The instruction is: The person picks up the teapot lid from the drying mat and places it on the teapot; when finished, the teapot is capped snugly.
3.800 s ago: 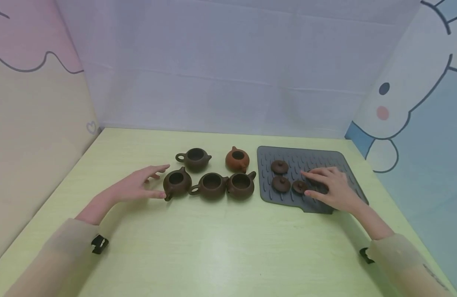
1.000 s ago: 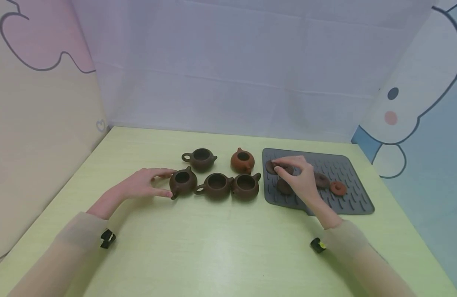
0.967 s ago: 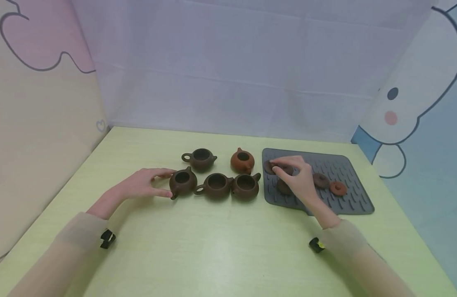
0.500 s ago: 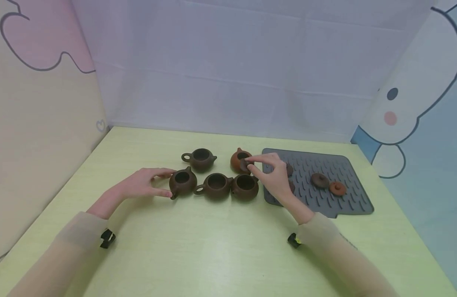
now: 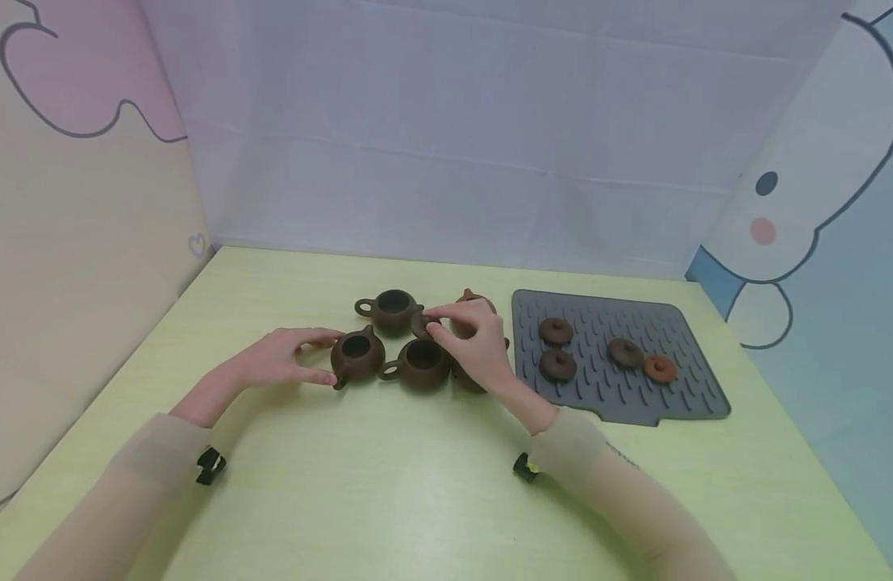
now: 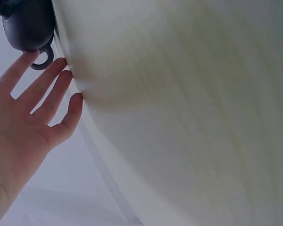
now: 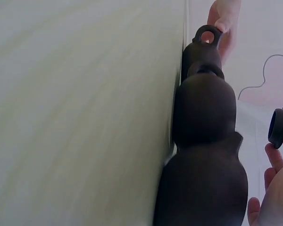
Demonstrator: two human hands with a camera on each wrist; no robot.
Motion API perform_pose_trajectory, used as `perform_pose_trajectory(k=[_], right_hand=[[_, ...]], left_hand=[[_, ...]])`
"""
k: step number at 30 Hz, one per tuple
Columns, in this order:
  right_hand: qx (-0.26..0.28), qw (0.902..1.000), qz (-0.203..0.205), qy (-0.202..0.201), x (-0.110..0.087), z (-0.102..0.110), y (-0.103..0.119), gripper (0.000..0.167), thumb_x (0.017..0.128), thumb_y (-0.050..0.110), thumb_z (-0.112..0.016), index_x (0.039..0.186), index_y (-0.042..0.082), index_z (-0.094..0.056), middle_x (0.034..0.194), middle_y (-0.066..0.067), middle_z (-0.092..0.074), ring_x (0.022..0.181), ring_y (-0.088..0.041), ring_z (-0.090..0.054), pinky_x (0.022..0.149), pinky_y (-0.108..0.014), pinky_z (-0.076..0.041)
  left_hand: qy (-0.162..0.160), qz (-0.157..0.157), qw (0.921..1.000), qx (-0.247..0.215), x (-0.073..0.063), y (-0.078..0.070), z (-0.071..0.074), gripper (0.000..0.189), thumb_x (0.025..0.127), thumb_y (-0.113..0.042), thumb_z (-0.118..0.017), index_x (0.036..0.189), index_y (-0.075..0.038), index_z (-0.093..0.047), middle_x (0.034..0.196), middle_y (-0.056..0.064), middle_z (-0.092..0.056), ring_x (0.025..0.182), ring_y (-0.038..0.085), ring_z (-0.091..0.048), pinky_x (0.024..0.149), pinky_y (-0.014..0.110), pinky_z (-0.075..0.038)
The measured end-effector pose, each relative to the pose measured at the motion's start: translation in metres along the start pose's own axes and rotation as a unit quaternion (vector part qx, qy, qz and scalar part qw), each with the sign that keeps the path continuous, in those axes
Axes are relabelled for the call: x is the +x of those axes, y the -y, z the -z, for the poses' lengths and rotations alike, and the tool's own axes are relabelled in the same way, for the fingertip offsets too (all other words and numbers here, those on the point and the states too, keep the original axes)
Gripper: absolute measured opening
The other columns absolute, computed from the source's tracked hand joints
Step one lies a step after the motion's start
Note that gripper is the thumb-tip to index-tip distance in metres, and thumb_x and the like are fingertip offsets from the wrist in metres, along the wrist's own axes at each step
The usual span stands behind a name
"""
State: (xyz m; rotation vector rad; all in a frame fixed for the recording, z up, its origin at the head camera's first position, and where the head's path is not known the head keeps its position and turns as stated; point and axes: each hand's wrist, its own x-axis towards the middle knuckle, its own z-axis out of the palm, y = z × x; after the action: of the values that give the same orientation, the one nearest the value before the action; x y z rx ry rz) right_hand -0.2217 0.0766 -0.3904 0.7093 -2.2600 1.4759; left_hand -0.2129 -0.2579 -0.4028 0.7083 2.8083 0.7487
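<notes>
My right hand (image 5: 471, 339) pinches a small dark brown teapot lid (image 5: 420, 325) between thumb and fingertips. In the head view the lid is above the gap between the back-left teapot (image 5: 392, 311) and the front-middle teapot (image 5: 423, 365). The right wrist view shows this lid (image 7: 278, 127) apart from the pots. Beside the leftmost teapot (image 5: 359, 355), my left hand (image 5: 279, 359) has its fingers fairly straight. Its thumb touches that pot near the handle, and the index fingertip meets its far side. The right hand partly hides a front-right teapot and a reddish teapot (image 5: 469, 297).
On the right a grey ribbed mat (image 5: 678, 323) carries two dark lids, an upper lid (image 5: 556, 331) and a lower lid (image 5: 558, 365). Another dark lid (image 5: 625, 353) lies beside a reddish lid (image 5: 660, 369). The pots are clustered closely on the light table (image 5: 388, 484).
My right hand has picked the small lid off the mat's left side and carried it left over the teapots. The left hand came closer to the leftmost pot earlier and has since stayed put.
</notes>
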Motion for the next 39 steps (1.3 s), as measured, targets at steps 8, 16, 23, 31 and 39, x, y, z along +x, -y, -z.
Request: perform_pose_trajectory(k=[8,16,23,31,39], right_hand=[[0.017,0.9996,-0.018,0.010,0.008,-0.035,0.010,0.017,0.089,0.023,-0.073,0.105,0.023,-0.079,0.103,0.003,-0.077,0.106,-0.012,-0.062,0.103,-0.038,-0.042],[-0.003,0.9997,-0.008,0.024,0.017,-0.062,0.019,0.018,0.090,0.026,-0.071,0.105,0.021,-0.079,0.104,0.004,-0.077,0.099,-0.013,-0.062,0.094,-0.033,-0.043],[-0.034,0.9972,-0.024,0.062,0.022,-0.078,0.025,0.021,0.092,0.029,-0.070,0.110,0.023,-0.077,0.113,0.005,-0.075,0.105,-0.015,-0.062,0.098,-0.036,-0.046],[-0.086,0.9906,-0.014,0.106,0.025,-0.085,0.028,0.021,0.092,0.028,-0.071,0.110,0.020,-0.078,0.112,0.001,-0.076,0.099,-0.017,-0.065,0.093,-0.033,-0.048],[-0.121,0.9824,0.002,0.143,0.024,-0.086,0.025,0.019,0.092,0.028,-0.071,0.108,0.021,-0.078,0.102,0.002,-0.078,0.062,-0.006,-0.056,0.068,-0.017,-0.046]], left_hand=[[0.002,0.000,1.0000,-0.007,-0.001,-0.002,0.000,0.077,0.078,-0.057,-0.077,0.142,-0.023,-0.053,0.136,0.007,-0.063,0.127,0.031,-0.057,0.105,0.061,-0.042],[0.003,-0.005,1.0000,-0.003,0.001,-0.001,0.000,0.077,0.079,-0.058,-0.075,0.143,-0.022,-0.052,0.137,0.008,-0.063,0.128,0.032,-0.057,0.105,0.060,-0.042],[0.005,0.000,1.0000,0.004,0.000,-0.002,0.001,0.078,0.080,-0.057,-0.075,0.144,-0.018,-0.051,0.138,0.011,-0.062,0.129,0.034,-0.056,0.105,0.060,-0.043],[0.008,0.002,1.0000,0.001,-0.002,-0.004,0.003,0.076,0.081,-0.054,-0.075,0.143,-0.016,-0.052,0.137,0.015,-0.061,0.129,0.037,-0.056,0.103,0.061,-0.044],[0.008,0.006,0.9999,0.002,-0.002,-0.004,0.002,0.077,0.081,-0.055,-0.075,0.143,-0.016,-0.052,0.138,0.014,-0.062,0.130,0.037,-0.056,0.104,0.061,-0.043]])
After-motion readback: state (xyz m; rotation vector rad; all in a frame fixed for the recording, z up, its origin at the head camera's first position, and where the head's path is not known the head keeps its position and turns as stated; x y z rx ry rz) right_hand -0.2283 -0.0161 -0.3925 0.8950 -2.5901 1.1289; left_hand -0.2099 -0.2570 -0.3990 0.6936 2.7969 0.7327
